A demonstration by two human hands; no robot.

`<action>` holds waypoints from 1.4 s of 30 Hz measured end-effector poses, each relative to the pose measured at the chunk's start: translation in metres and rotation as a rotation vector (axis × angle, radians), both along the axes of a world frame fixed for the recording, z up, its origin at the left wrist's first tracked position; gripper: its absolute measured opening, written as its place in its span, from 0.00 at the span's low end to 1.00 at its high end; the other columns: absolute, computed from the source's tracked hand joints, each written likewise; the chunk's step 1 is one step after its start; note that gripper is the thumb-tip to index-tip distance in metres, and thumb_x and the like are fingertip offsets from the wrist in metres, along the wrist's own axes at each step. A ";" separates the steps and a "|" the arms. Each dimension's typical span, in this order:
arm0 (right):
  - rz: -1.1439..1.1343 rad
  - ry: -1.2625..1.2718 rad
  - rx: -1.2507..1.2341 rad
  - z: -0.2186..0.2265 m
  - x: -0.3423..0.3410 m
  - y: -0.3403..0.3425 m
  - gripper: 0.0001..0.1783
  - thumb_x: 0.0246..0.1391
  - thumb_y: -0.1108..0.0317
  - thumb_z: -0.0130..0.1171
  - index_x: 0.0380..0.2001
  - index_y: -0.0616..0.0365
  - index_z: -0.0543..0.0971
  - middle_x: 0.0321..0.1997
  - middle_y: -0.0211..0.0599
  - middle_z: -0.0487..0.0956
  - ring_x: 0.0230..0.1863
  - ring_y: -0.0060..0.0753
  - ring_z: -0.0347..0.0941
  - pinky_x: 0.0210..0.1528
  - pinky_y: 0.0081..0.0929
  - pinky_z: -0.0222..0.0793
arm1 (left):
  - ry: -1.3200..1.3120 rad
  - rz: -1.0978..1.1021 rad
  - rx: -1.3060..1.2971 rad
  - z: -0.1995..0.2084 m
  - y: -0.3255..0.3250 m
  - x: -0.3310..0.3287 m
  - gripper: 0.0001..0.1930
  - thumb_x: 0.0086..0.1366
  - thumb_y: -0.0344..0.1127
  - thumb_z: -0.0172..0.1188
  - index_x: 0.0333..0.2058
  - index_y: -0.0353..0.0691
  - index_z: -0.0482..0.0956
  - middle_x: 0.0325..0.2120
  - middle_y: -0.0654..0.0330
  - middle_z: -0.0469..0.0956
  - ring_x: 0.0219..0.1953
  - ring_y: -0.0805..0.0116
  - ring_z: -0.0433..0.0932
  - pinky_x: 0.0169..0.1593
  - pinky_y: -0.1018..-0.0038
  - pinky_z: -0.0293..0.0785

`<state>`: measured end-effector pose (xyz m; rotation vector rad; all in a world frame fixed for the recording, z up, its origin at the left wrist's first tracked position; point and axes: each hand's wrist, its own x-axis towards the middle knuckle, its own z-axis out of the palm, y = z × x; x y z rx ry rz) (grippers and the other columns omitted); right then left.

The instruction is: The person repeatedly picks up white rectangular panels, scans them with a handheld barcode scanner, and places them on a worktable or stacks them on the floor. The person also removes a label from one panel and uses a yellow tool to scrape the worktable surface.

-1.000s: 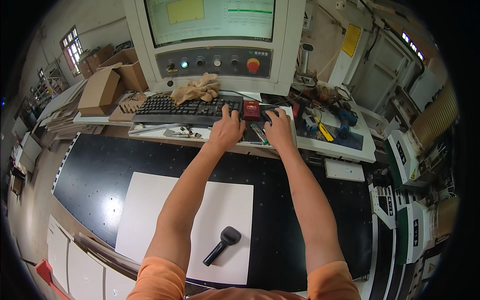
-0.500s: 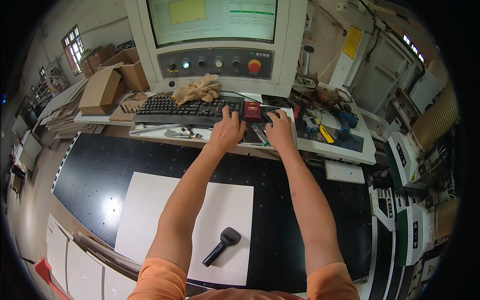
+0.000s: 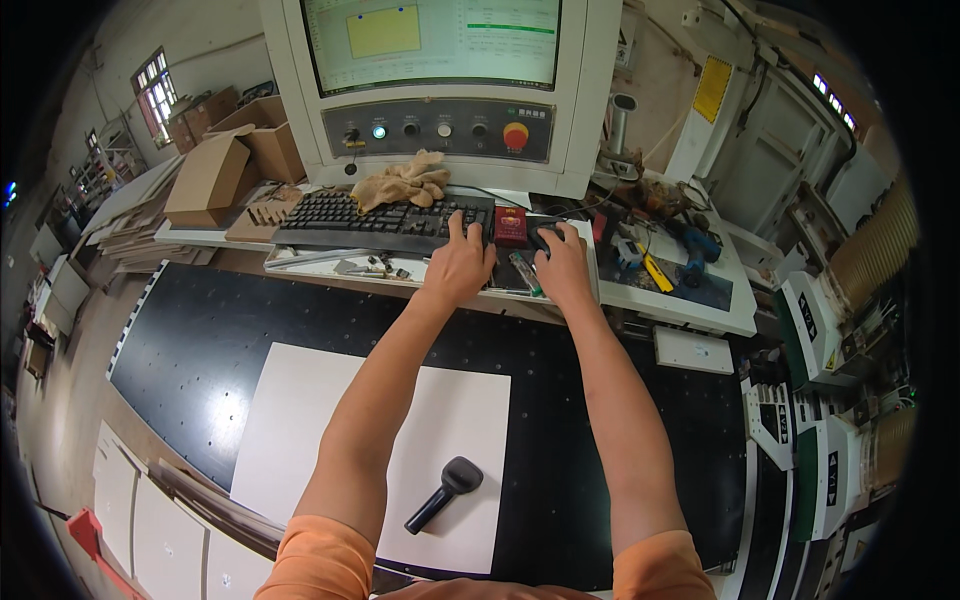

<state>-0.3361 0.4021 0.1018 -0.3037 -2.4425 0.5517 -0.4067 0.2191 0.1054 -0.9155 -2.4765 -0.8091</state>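
Note:
My left hand (image 3: 459, 262) rests on the right end of a black keyboard (image 3: 345, 222), fingers stretched over its keys and holding nothing. My right hand (image 3: 564, 262) covers a dark computer mouse (image 3: 538, 240), mostly hidden under the fingers. Between the hands lies a small red box (image 3: 510, 228), with a slim green-and-clear item (image 3: 524, 272) just below it. Beige work gloves (image 3: 402, 182) lie across the keyboard's back edge. Above, a monitor (image 3: 435, 45) displays a yellow rectangle with blue marks along its top edge.
A white panel (image 3: 300, 420) lies on the black machine table, bearing a black handheld scanner (image 3: 447, 492). A control panel with a red button (image 3: 515, 137) sits under the monitor. At right are a yellow cutter (image 3: 655, 272) and a blue power tool (image 3: 696, 255); cardboard boxes (image 3: 210, 185) stand left.
On the monitor, orange marks at the yellow rectangle's bottom edge are gone and blue marks show at its top. Both hands stay at the keyboard and mouse; the view has shifted slightly.

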 end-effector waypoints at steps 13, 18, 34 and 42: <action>0.118 0.601 -0.006 0.014 0.035 0.002 0.21 0.56 0.70 0.59 0.52 0.65 0.71 0.57 0.48 0.69 0.59 0.54 0.65 0.61 0.44 0.61 | 0.063 0.030 -0.206 0.035 0.001 0.024 0.19 0.69 0.47 0.54 0.42 0.33 0.73 0.59 0.32 0.61 0.38 0.33 0.79 0.43 0.53 0.79; 0.043 0.583 0.087 -0.075 0.164 0.066 0.23 0.52 0.72 0.62 0.51 0.61 0.71 0.56 0.46 0.70 0.56 0.53 0.66 0.58 0.44 0.62 | 0.128 -0.164 -0.043 0.013 -0.084 0.122 0.10 0.65 0.38 0.60 0.37 0.36 0.78 0.33 0.49 0.78 0.33 0.46 0.79 0.35 0.58 0.75; -0.317 -0.328 0.233 -0.178 0.347 0.200 0.35 0.59 0.49 0.58 0.60 0.65 0.68 0.71 0.44 0.61 0.71 0.54 0.52 0.68 0.53 0.52 | -0.936 0.182 -0.536 -0.103 -0.134 0.273 0.27 0.51 0.54 0.66 0.28 0.29 0.84 0.22 0.45 0.81 0.27 0.54 0.81 0.35 0.64 0.76; -0.668 -0.340 -0.131 -0.157 0.544 0.112 0.40 0.50 0.56 0.68 0.59 0.67 0.65 0.63 0.50 0.66 0.62 0.57 0.63 0.63 0.46 0.60 | -0.903 0.108 -0.493 -0.106 -0.100 0.289 0.28 0.50 0.55 0.64 0.29 0.28 0.83 0.25 0.43 0.82 0.31 0.49 0.82 0.39 0.62 0.78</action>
